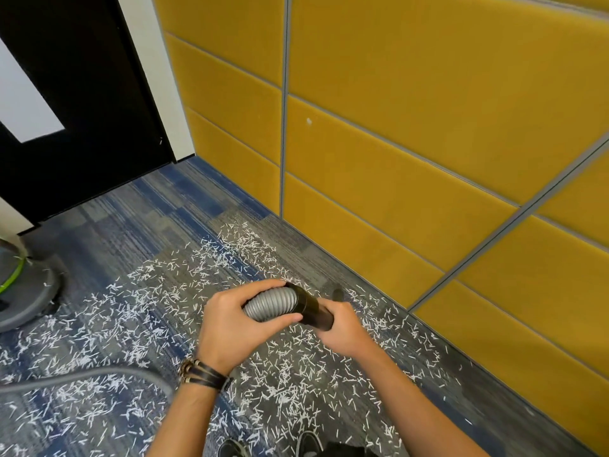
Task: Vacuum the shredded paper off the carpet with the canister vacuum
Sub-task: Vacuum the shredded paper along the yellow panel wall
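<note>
Progress: barely begun, by the look of it. Short white shredded paper strips (pixel 158 324) lie thick across the blue-and-grey striped carpet tiles (pixel 148 209), from near the person's feet out to the foot of the wall. The only bare carpet is the stretch toward the door, and nothing shows whether that was cleaned or never littered. No cleared lane runs through the mess.

Hands: both hold the hose end up off the floor, over the middle of the scatter.
- Left hand (pixel 230 328) wrapped round the grey ribbed flexible hose (pixel 270 305).
- Right hand (pixel 342 328) wrapped round the black rigid plastic cuff (pixel 313 308) at the hose's end.
- The mouth of the cuff is hidden by the right hand. No wand or floor head can be made out.

Judgement: nearly all the pickup is left. The nozzle is not yet down at the paper.

Around:
- Grey round canister vacuum with green trim (pixel 23 291), at the left edge, sitting among strips.
- A slack loop of the hose crosses the lower left over the paper and could drag strips about.
- Mustard-yellow padded wall panels (pixel 428 127) on the right. Strips lie close to their base, awkward to reach.
- Black door with pale window (pixel 82 110), far left.
- Dark shoes (pixel 309 443) stand among the strips.
</note>
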Demonstrator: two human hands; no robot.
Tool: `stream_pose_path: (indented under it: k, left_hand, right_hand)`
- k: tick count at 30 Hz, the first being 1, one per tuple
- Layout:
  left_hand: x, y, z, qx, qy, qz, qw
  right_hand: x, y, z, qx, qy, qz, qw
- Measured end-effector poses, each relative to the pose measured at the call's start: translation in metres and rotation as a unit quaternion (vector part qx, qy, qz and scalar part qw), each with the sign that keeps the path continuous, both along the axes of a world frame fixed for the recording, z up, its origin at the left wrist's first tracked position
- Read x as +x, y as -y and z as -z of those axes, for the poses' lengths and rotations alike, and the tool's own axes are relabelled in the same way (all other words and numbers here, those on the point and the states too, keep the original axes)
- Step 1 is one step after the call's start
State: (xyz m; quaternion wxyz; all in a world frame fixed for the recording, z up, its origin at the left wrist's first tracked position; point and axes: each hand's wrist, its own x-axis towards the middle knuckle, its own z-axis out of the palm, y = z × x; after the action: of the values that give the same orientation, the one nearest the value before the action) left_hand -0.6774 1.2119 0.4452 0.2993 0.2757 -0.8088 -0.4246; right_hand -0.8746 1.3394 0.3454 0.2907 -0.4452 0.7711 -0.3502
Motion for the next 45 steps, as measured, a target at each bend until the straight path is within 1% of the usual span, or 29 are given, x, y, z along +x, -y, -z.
stream_pose_path:
  k: [5, 11, 13, 18, 21, 23, 28, 31, 35, 37, 40, 45]
  left_hand:
    - [-0.002, -0.007, -0.006, -0.026, 0.002, 0.011, 1.0]
    - [0.002, 0.0, -0.023, -0.062, -0.011, 0.006, 0.998]
    - [0.005, 0.001, -0.026, -0.061, -0.017, 0.012, 0.998]
    - [0.012, 0.001, -0.026, -0.021, -0.033, 0.024, 0.999]
    - [0.013, -0.004, -0.025, -0.03, -0.034, 0.013, 0.999]
    - [0.011, -0.008, -0.024, -0.036, -0.04, -0.003, 0.999]
    - [0.004, -0.02, -0.018, -0.039, -0.03, -0.023, 0.999]
    - [-0.002, -0.03, -0.018, -0.049, -0.016, -0.012, 0.999]
    - [-0.006, -0.035, -0.029, -0.057, -0.02, 0.023, 0.998]
    - [-0.007, -0.035, -0.033, -0.06, -0.02, 0.037, 0.997]
    - [-0.008, -0.04, -0.034, -0.075, -0.021, 0.042, 0.996]
    - [-0.013, -0.041, -0.04, -0.088, -0.03, 0.009, 0.996]
  right_hand:
    - [0.003, -0.019, 0.007, -0.004, 0.011, 0.027, 1.0]
    - [0.012, -0.009, 0.002, -0.03, 0.015, 0.045, 0.998]
    - [0.017, -0.006, 0.001, -0.035, 0.019, 0.042, 0.998]
    - [0.02, -0.011, -0.004, -0.025, 0.016, 0.021, 0.999]
    - [0.02, -0.017, -0.005, -0.019, 0.016, 0.033, 0.999]
    - [0.017, -0.016, -0.008, -0.02, -0.004, 0.041, 0.999]
    - [0.002, -0.012, -0.017, -0.024, -0.017, 0.021, 0.999]
    - [0.0, -0.016, -0.016, -0.027, 0.005, 0.018, 0.999]
    - [0.014, -0.032, -0.015, -0.039, 0.052, 0.052, 0.997]
    - [0.017, -0.042, -0.013, -0.051, 0.06, 0.067, 0.995]
    - [0.014, -0.049, -0.013, -0.06, 0.039, 0.071, 0.995]
    - [-0.001, -0.043, -0.021, -0.052, 0.009, 0.064, 0.997]
